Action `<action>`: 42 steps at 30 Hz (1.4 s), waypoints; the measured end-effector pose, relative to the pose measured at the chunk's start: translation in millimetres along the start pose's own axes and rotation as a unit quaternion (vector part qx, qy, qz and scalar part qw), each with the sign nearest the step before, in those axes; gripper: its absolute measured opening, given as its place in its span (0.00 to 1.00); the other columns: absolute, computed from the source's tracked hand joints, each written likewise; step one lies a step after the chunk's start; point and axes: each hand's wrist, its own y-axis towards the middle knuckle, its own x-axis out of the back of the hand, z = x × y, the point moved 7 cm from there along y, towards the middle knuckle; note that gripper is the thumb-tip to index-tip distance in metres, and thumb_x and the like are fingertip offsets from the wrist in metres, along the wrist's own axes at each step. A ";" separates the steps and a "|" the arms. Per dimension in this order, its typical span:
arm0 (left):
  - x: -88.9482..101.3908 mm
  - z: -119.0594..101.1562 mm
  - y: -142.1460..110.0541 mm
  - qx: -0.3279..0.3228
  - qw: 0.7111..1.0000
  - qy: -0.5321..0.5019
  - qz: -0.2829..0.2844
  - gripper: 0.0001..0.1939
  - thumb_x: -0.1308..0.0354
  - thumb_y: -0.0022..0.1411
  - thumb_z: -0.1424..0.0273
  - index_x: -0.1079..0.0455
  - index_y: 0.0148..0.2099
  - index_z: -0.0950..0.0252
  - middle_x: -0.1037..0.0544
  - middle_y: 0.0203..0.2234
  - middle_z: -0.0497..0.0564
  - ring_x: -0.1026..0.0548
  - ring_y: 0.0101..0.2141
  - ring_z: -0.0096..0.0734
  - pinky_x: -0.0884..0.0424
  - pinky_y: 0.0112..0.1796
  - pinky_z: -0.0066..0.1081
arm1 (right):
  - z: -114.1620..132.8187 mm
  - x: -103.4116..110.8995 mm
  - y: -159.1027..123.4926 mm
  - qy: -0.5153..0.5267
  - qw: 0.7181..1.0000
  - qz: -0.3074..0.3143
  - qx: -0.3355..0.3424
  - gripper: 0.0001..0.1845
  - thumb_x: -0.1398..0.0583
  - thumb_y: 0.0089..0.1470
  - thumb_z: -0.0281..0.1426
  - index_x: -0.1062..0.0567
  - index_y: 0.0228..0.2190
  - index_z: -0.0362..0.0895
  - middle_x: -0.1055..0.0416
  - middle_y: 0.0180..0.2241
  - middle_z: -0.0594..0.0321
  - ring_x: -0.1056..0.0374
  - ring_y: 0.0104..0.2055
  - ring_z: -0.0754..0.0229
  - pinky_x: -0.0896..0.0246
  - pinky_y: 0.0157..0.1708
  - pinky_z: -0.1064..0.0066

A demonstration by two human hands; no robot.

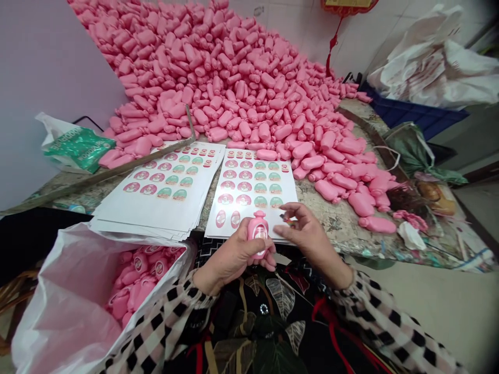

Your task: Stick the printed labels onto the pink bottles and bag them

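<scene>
My left hand (pixel 230 257) is wrapped round a small pink bottle (pixel 257 220), held upright with an oval label on its front. My right hand (pixel 314 239) is just to the right of it, thumb and fingers closed on a small dark and multicoloured thing (pixel 289 220) too small to name. Beneath and beyond both hands lies a sticker sheet (pixel 290 188) with rows of pink, green and red labels. Some places on it are bare. To the left, a second stack of sticker sheets (pixel 117 212) overhangs the table's front edge.
A huge heap of pink bottles (pixel 234 78) covers the back of the worn table (pixel 331 223). A long strip (pixel 97 174) crosses the left stack. Labelled bottles (pixel 136 285) fill a white sack (pixel 58 291) at lower left. A blue crate (pixel 421 111) stands at right.
</scene>
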 end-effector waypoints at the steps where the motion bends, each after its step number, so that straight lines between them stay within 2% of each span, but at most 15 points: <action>1: -2.3 4.0 1.7 0.009 1.000 0.008 0.002 0.17 0.43 0.57 0.72 0.50 0.44 0.62 0.28 0.27 0.47 0.26 0.23 0.29 0.28 0.27 0.32 | -2.8 -11.4 -4.5 0.030 0.999 0.020 -0.022 0.28 0.30 0.35 0.36 0.32 0.40 0.48 0.31 0.30 0.68 0.36 0.24 0.67 0.39 0.22 0.75; 3: -6.4 11.2 4.0 0.023 0.999 0.029 0.005 0.19 0.43 0.56 0.72 0.51 0.44 0.62 0.29 0.22 0.44 0.27 0.20 0.29 0.29 0.25 0.31 | -11.9 -34.2 -13.3 0.096 0.990 0.063 -0.078 0.27 0.32 0.39 0.38 0.35 0.41 0.49 0.32 0.26 0.70 0.37 0.18 0.66 0.40 0.16 0.75; 5: -9.4 16.3 4.2 0.033 0.998 0.046 0.012 0.20 0.43 0.56 0.73 0.51 0.45 0.62 0.30 0.20 0.42 0.28 0.18 0.27 0.30 0.23 0.28 | -19.3 -46.5 -17.8 0.150 0.980 0.074 -0.110 0.22 0.34 0.43 0.40 0.36 0.38 0.48 0.33 0.21 0.72 0.37 0.15 0.66 0.42 0.13 0.76; 9: -10.1 19.4 1.2 0.040 0.998 0.036 0.016 0.24 0.41 0.54 0.73 0.51 0.47 0.61 0.29 0.22 0.43 0.30 0.17 0.25 0.32 0.18 0.25 | -21.6 -42.3 -13.5 0.196 0.976 0.037 -0.093 0.16 0.34 0.44 0.39 0.33 0.29 0.44 0.34 0.22 0.72 0.39 0.17 0.71 0.42 0.14 0.80; 12: -10.5 17.8 0.9 0.025 0.999 0.008 0.019 0.22 0.40 0.55 0.66 0.49 0.45 0.62 0.29 0.23 0.44 0.31 0.18 0.25 0.35 0.16 0.22 | -22.3 -39.3 -11.9 0.197 0.974 0.041 -0.100 0.16 0.35 0.46 0.41 0.32 0.29 0.43 0.35 0.22 0.71 0.41 0.16 0.72 0.44 0.13 0.81; 14: -11.5 17.7 2.2 0.015 0.999 -0.019 0.023 0.20 0.45 0.58 0.56 0.46 0.43 0.63 0.29 0.23 0.46 0.31 0.17 0.25 0.37 0.14 0.22 | -21.3 -38.5 -13.0 0.197 0.975 0.043 -0.095 0.15 0.36 0.47 0.41 0.31 0.30 0.43 0.34 0.25 0.70 0.40 0.19 0.72 0.42 0.16 0.81; 16: -10.8 20.3 4.4 0.015 0.999 -0.042 0.016 0.25 0.56 0.60 0.46 0.42 0.40 0.65 0.29 0.21 0.47 0.33 0.15 0.25 0.38 0.13 0.22 | -20.0 -39.6 -15.5 0.192 0.976 0.051 -0.085 0.16 0.34 0.45 0.39 0.30 0.33 0.44 0.34 0.29 0.69 0.37 0.22 0.72 0.38 0.20 0.80; 19: -7.0 27.1 6.8 0.023 0.998 -0.060 -0.018 0.33 0.65 0.58 0.41 0.38 0.35 0.67 0.32 0.15 0.48 0.35 0.11 0.24 0.41 0.11 0.22 | -20.0 -43.9 -20.6 0.170 0.979 0.073 -0.088 0.23 0.32 0.40 0.36 0.32 0.38 0.47 0.35 0.32 0.69 0.36 0.24 0.70 0.36 0.21 0.78; 25: -5.8 35.2 5.0 0.028 0.988 -0.145 -0.051 0.31 0.60 0.60 0.43 0.36 0.31 0.68 0.35 0.13 0.46 0.37 0.10 0.23 0.44 0.09 0.21 | -18.1 -46.3 -29.9 0.091 0.991 0.070 -0.062 0.31 0.31 0.36 0.35 0.36 0.43 0.48 0.35 0.38 0.65 0.33 0.28 0.67 0.33 0.24 0.74; 28: -3.1 40.6 1.3 0.044 0.977 -0.194 -0.078 0.28 0.58 0.62 0.47 0.34 0.32 0.68 0.33 0.15 0.47 0.36 0.11 0.23 0.41 0.09 0.22 | -18.8 -46.0 -35.3 0.026 0.997 0.070 -0.019 0.36 0.30 0.33 0.32 0.36 0.46 0.48 0.36 0.43 0.61 0.33 0.32 0.65 0.33 0.27 0.73; 31: -2.8 47.2 -3.8 0.062 0.975 -0.199 -0.077 0.28 0.60 0.63 0.49 0.33 0.33 0.69 0.30 0.17 0.49 0.33 0.12 0.26 0.36 0.11 0.25 | -25.2 -45.2 -42.1 -0.013 0.997 0.082 -0.004 0.39 0.30 0.33 0.31 0.38 0.48 0.48 0.35 0.42 0.61 0.34 0.30 0.65 0.34 0.26 0.74; 33: -4.6 51.2 -7.6 0.075 0.980 -0.177 -0.057 0.31 0.62 0.63 0.48 0.33 0.32 0.70 0.29 0.15 0.51 0.31 0.13 0.29 0.33 0.12 0.27 | -30.1 -43.1 -46.6 -0.004 0.996 0.089 -0.015 0.36 0.31 0.37 0.33 0.38 0.48 0.49 0.34 0.38 0.64 0.36 0.26 0.67 0.36 0.23 0.74; 35: -7.5 54.9 -11.2 0.090 0.982 -0.163 -0.030 0.34 0.65 0.62 0.45 0.33 0.32 0.70 0.29 0.14 0.53 0.29 0.13 0.31 0.32 0.13 0.27 | -31.8 -40.2 -50.4 0.025 0.995 0.094 -0.024 0.28 0.34 0.43 0.35 0.37 0.46 0.49 0.34 0.35 0.66 0.37 0.24 0.68 0.37 0.23 0.75; 38: -11.8 60.2 -15.2 0.111 0.980 -0.166 0.005 0.35 0.67 0.62 0.45 0.33 0.32 0.71 0.28 0.15 0.53 0.29 0.13 0.31 0.34 0.11 0.25 | -29.4 -36.6 -54.5 0.051 0.993 0.102 -0.013 0.19 0.36 0.48 0.37 0.34 0.41 0.48 0.34 0.35 0.66 0.36 0.27 0.68 0.37 0.26 0.75; 42: -12.7 66.6 -20.5 0.107 0.983 -0.149 0.005 0.34 0.68 0.63 0.47 0.33 0.32 0.70 0.30 0.13 0.51 0.31 0.11 0.29 0.36 0.10 0.24 | -33.1 -36.4 -60.6 -0.023 0.992 0.122 0.008 0.26 0.34 0.44 0.37 0.36 0.44 0.49 0.33 0.36 0.65 0.34 0.31 0.64 0.35 0.29 0.71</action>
